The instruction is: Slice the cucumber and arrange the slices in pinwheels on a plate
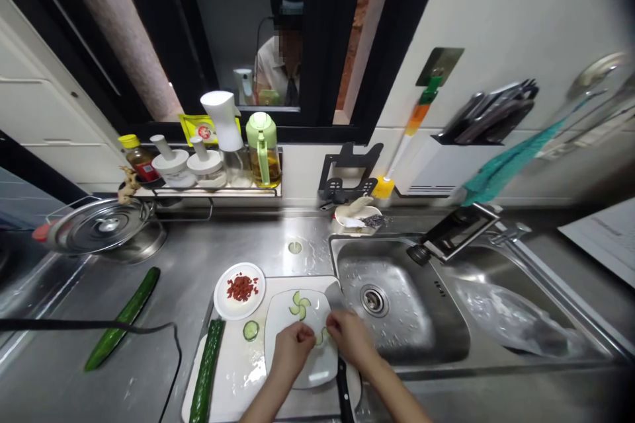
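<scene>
A white square plate [278, 310] lies on a white cutting board [238, 377]. Thin curved cucumber pieces [299, 305] form a pinwheel near its far side. My left hand [294, 346] hovers over the plate, fingers closed in a pinch; whatever is in them is hidden. My right hand [351, 337] pinches a thin cucumber slice [325, 334] close to the left fingertips. Under my right hand, a knife with a black handle [343, 386] lies along the plate's right edge. One round cucumber slice [251, 330] sits on the board, left of the plate.
A round dish [225, 307] of chopped red bits stands at the board's far left corner. One whole cucumber [207, 370] lies on the board, another [124, 320] on the counter. A black cable [149, 328] crosses at left. The sink [411, 324] is to the right.
</scene>
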{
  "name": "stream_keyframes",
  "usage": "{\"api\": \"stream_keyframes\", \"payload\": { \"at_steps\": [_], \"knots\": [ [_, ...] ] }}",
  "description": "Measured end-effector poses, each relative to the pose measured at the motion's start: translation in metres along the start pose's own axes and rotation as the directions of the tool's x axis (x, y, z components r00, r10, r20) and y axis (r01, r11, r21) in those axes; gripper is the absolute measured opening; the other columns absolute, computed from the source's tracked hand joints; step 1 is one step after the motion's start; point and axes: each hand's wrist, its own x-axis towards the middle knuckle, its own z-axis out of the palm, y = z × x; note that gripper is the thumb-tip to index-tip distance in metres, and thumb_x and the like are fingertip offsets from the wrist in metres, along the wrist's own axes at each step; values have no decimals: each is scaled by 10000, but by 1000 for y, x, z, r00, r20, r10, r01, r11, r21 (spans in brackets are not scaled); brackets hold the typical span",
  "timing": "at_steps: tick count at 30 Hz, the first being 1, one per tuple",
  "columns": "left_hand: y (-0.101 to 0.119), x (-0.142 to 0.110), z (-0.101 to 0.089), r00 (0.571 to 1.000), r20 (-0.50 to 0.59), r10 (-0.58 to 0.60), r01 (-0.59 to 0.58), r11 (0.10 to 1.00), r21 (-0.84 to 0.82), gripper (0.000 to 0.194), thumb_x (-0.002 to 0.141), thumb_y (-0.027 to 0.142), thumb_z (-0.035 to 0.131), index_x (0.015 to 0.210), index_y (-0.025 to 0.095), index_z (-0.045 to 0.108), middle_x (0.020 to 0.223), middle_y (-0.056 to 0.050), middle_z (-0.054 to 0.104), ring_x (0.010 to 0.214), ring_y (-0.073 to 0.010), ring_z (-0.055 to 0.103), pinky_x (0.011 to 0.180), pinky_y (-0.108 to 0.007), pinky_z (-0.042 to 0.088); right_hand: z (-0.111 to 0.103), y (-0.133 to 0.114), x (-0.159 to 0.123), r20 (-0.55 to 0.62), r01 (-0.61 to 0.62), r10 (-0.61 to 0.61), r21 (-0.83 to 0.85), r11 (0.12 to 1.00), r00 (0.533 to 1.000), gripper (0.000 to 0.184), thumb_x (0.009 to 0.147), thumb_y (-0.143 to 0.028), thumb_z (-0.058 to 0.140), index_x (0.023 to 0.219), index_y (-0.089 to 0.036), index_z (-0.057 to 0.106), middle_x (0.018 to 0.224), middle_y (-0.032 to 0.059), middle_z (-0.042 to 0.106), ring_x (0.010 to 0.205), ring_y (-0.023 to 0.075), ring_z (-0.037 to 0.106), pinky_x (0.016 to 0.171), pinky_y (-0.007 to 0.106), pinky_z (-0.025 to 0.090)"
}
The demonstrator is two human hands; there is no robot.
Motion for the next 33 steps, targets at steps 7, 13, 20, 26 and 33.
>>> {"api": "stream_keyframes", "payload": {
  "at_steps": [7,13,20,26,33],
  "knots": [
    [7,-1,15,997,-58,47,-41,994,104,126,726,179,527,743,183,651,587,28,604,594,-112,553,603,-204,367,-9,-1,5,32,-11,16,-131,991,999,210,793,-181,461,806,-241,662,856,11,681,930,197,533,700,291,296],
    [7,0,16,998,-50,44,-33,981,192,129,744,157,523,740,187,649,671,6,652,662,-124,584,638,-207,367,-4,-1,7,24,4,0,-190,982,1000,203,808,-183,455,808,-231,653,883,21,679,949,206,525,690,300,293],
    [9,0,19,999,-25,46,-37,957,289,154,762,146,508,755,193,654,762,-15,677,751,-145,599,691,-224,361,3,-2,8,4,59,-60,-268,962,998,201,850,-184,453,806,-210,648,908,51,669,978,224,509,709,311,293],
    [7,0,21,999,-18,39,-32,945,326,169,783,157,487,778,195,652,809,-24,674,794,-144,598,712,-227,361,11,1,9,-3,91,-97,-332,939,995,236,864,-145,424,816,-200,648,936,67,651,990,231,498,724,323,296],
    [6,-1,22,996,-44,73,-51,924,380,194,799,180,470,841,187,660,892,-48,636,840,-154,583,732,-243,373,15,4,8,-28,103,-122,-382,918,992,205,859,-131,446,824,-201,636,960,67,633,998,239,486,719,327,296]
  ]
}}
